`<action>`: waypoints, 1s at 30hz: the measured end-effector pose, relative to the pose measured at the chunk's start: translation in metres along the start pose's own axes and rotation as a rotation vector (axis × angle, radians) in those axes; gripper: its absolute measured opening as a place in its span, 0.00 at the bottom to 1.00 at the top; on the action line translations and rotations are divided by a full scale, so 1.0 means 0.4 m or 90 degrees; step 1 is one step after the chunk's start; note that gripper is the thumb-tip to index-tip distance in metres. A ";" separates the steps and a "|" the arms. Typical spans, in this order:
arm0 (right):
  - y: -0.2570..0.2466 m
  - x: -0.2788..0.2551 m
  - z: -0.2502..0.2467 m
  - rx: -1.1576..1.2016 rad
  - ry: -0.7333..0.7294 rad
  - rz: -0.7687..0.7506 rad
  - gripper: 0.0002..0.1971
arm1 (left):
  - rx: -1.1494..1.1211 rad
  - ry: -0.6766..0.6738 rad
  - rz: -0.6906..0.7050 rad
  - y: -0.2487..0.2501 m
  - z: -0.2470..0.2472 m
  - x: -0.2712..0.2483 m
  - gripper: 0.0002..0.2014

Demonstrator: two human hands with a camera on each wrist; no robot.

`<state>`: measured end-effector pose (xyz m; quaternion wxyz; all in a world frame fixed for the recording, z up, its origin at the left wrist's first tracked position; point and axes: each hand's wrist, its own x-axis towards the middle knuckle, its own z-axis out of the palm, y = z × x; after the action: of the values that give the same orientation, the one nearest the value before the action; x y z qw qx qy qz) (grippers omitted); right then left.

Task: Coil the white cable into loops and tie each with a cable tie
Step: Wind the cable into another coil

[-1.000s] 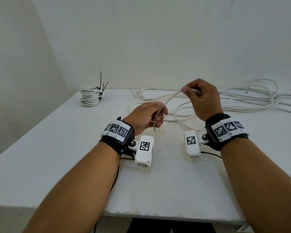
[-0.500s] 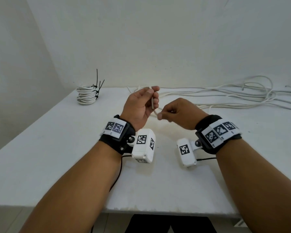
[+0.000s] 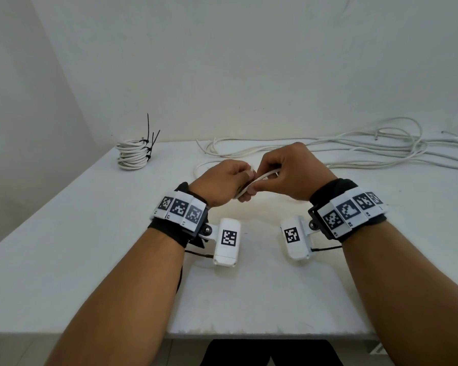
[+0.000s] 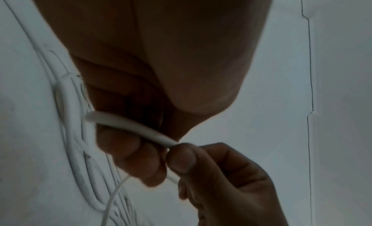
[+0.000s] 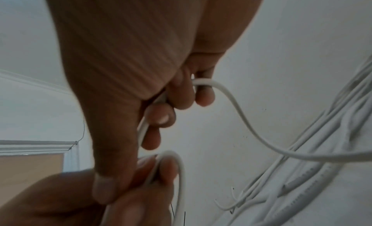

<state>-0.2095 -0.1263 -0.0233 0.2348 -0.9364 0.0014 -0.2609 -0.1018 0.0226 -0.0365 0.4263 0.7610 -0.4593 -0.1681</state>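
Observation:
Both hands meet above the middle of the white table (image 3: 64,247) and grip the same white cable (image 3: 262,178). My left hand (image 3: 230,180) curls its fingers round the cable's end part (image 4: 130,126). My right hand (image 3: 283,170) pinches the cable (image 5: 237,108) just beside it, thumb against fingers, with a small loop (image 5: 181,173) bent between the two hands. The rest of the cable (image 3: 354,146) lies loose and tangled across the table's far right. A finished coil (image 3: 132,154) bound with black cable ties (image 3: 150,143) sits at the far left.
White walls close the table at the back and left. The table's front edge (image 3: 249,335) runs under my forearms. Loose cable strands (image 5: 322,173) spread over the far right half of the tabletop.
The right hand swung from up and to the right down to the left hand, then both hands closed together on the cable, bending a small loop between them.

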 end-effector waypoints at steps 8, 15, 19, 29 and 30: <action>0.023 0.000 -0.031 0.128 0.126 -0.017 0.24 | -0.349 -0.079 0.006 0.016 0.006 -0.024 0.20; 0.031 0.010 -0.021 0.255 0.137 0.034 0.16 | -0.514 -0.035 0.124 0.028 0.004 -0.023 0.19; 0.032 0.013 0.013 0.251 0.058 0.074 0.21 | -0.669 -0.048 0.127 0.043 0.011 -0.028 0.16; -0.015 0.007 0.048 0.092 -0.282 0.180 0.18 | -0.761 0.199 0.070 0.017 0.026 0.016 0.10; -0.020 0.006 0.056 0.046 -0.319 0.168 0.20 | -0.756 0.239 0.066 0.010 0.027 0.022 0.09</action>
<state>-0.1974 -0.1098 -0.0358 0.2933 -0.9543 0.0561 0.0115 -0.1066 0.0090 -0.0383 0.8578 0.3871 -0.2411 -0.2370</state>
